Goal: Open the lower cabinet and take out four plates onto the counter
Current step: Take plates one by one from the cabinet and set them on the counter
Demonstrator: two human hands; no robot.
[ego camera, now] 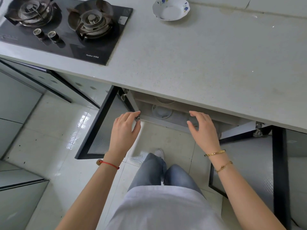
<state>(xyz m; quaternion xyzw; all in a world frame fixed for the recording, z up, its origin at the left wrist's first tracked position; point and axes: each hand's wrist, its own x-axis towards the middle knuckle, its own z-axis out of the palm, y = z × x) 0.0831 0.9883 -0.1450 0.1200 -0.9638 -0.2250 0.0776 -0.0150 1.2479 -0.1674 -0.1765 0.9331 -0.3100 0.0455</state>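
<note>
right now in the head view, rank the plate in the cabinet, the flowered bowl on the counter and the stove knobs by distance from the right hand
1. Plate in the cabinet, just left of the right hand.
2. Flowered bowl, far up on the counter.
3. Stove knobs, far left.

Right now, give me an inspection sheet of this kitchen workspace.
Surface: speckled counter, mostly bare.
Job's things: one plate with blue flowers on the counter; another plate inside the cabinet; left door and right door open.
Clutter: nothing seen.
Hands: left hand and right hand open, empty, at the cabinet mouth.
Cables: nothing seen.
Surroundings: gas hob, glossy tiled floor.
</note>
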